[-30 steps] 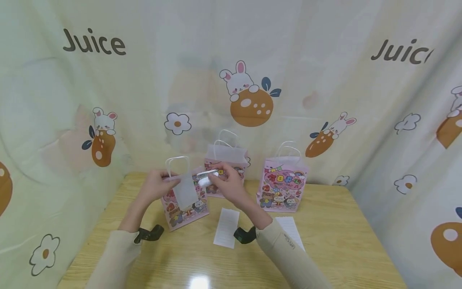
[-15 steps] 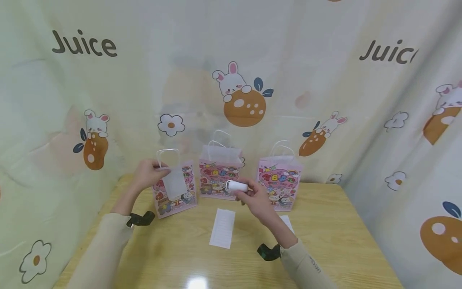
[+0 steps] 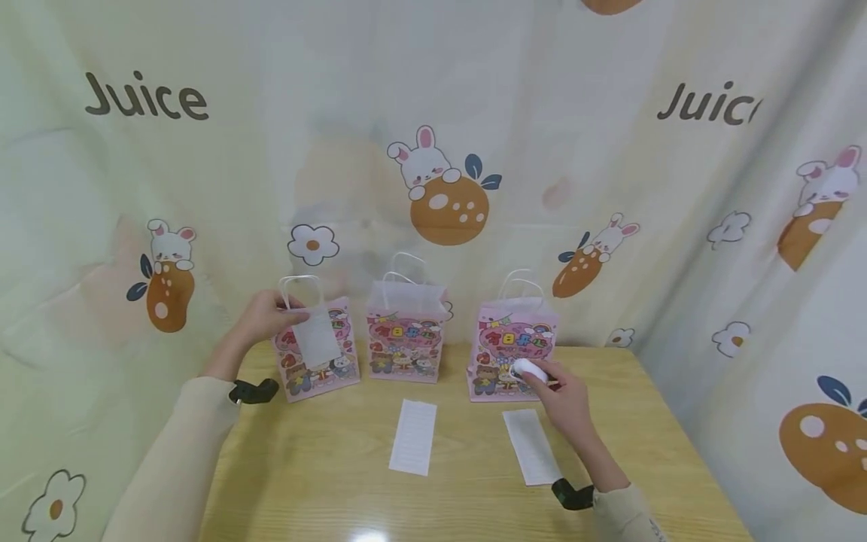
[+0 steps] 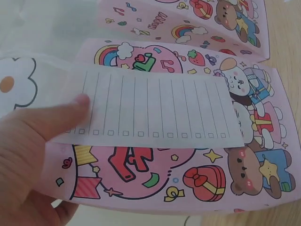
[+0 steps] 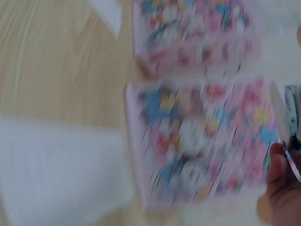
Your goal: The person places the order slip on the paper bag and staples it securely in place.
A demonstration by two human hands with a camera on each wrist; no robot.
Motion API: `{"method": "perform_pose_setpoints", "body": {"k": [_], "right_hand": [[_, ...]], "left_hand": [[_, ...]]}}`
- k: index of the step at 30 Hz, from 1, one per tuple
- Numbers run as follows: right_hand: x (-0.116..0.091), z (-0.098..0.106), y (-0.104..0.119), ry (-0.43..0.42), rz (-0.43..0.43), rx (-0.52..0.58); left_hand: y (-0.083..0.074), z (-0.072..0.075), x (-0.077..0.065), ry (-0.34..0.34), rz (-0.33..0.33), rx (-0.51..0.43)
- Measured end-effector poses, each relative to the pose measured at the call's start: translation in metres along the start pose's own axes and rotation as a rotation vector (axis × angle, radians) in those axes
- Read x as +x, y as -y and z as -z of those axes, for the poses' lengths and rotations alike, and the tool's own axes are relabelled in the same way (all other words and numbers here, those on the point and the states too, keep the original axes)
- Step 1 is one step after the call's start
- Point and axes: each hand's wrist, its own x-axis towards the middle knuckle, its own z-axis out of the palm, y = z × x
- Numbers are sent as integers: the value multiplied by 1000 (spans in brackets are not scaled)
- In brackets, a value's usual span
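Observation:
My left hand [image 3: 266, 316] pinches the top edge of the left pink paper gift bag [image 3: 345, 339], thumb on a ruled checklist slip [image 4: 155, 108] lying against the bag's front. Other fingers are behind the bag's edge. Whether the slip is fastened there is hidden under the thumb. White twisted handles [image 3: 302, 278] rise above that bag. My right hand [image 3: 567, 399] grips a small white stapler [image 3: 530, 369], held in front of the right gift bag [image 3: 511, 335]. In the blurred right wrist view, the stapler's metal part [image 5: 291, 110] shows at the right edge.
A middle gift bag [image 3: 406, 339] stands upright between the other two. One ruled slip [image 3: 413, 436] lies on the wooden table [image 3: 474, 504] before it, and another slip [image 3: 531, 446] lies before the right bag. A printed curtain [image 3: 352, 165] hangs behind.
My right hand has carried the stapler away from the left bag to the right. The left bag, with the slip still pinched to it, has shifted back and left in view.

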Motion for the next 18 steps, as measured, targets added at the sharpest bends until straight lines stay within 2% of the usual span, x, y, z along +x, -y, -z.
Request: {"method": "perform_pose_setpoints", "body": {"k": [6, 13, 18], "right_hand": [[-6, 27, -45, -157, -51, -104], [-14, 47, -78, -166, -140, -178], [-15, 56, -93, -166, -227, -197]], "left_hand": [[1, 5, -15, -71, 3, -28], [5, 10, -51, -270, 1, 78], [3, 7, -78, -312, 11, 82]]}}
